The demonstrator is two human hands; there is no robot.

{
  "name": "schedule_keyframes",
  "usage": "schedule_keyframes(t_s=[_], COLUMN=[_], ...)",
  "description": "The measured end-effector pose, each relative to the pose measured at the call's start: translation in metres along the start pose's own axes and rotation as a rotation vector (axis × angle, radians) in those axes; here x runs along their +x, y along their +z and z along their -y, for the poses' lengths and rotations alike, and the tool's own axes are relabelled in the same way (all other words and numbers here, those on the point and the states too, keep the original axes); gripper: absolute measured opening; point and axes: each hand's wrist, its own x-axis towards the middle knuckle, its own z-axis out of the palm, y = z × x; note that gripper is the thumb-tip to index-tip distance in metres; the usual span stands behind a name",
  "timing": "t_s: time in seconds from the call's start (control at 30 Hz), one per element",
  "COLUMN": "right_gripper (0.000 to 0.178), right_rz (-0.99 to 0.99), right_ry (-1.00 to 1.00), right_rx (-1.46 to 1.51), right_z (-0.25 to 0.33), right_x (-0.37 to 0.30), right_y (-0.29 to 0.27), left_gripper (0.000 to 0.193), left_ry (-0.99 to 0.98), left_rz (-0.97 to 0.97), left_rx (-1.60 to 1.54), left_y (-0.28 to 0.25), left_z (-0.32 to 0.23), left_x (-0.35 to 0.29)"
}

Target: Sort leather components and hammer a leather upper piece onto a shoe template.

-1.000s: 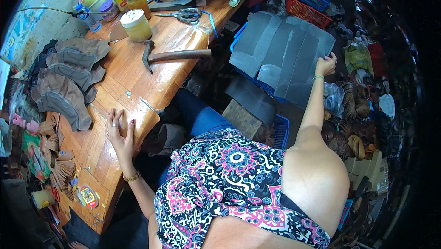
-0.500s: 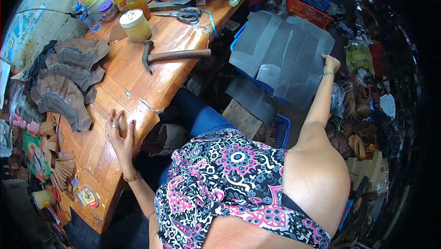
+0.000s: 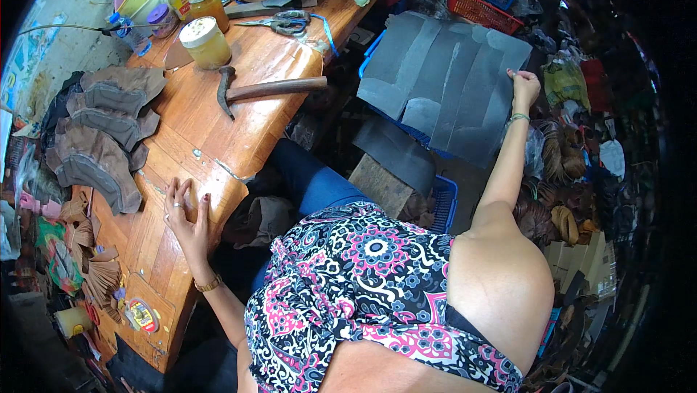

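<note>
My left hand (image 3: pixel 187 215) rests on the wooden table near its edge, fingers apart and holding nothing. My right arm is stretched out to the right, and my right hand (image 3: pixel 526 89) is closed at the right edge of a large dark grey sheet (image 3: pixel 443 81). The thumb lies over that edge; the other fingertips are partly hidden. Paler bands run across the sheet, which lies over a blue basket (image 3: pixel 445 204). Ahead of my left hand, a hammer (image 3: pixel 276 88) with a wooden handle lies on the table. Brown stitched leather pieces (image 3: pixel 98 157) are stacked to its left.
Jars, including a pale yellow one (image 3: pixel 205 43), stand at the table's back beside scissors (image 3: pixel 290 23). A curved dark sheet (image 3: pixel 396 148) rests on a wooden block (image 3: pixel 380 184) near my knee. Red basket (image 3: pixel 483 12) and piled materials lie at the far right.
My right hand has moved slightly farther away, and the sheet's right corner has shifted with it. My left hand stays in place on the table.
</note>
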Motion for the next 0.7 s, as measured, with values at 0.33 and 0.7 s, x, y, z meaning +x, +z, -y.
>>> schedule_keyframes(t_s=[0.33, 0.7], right_gripper=[0.024, 0.024], right_rz=[0.462, 0.687], right_ry=[0.301, 0.173], right_rx=[0.809, 0.890], right_z=[0.002, 0.083], right_x=[0.014, -0.069], right_y=[0.024, -0.002], left_gripper=[0.038, 0.042], left_ry=[-0.001, -0.033], left_rz=[-0.003, -0.010], left_rx=[0.009, -0.020], left_y=[-0.003, -0.014], left_z=[0.000, 0.005], left_x=[0.000, -0.004])
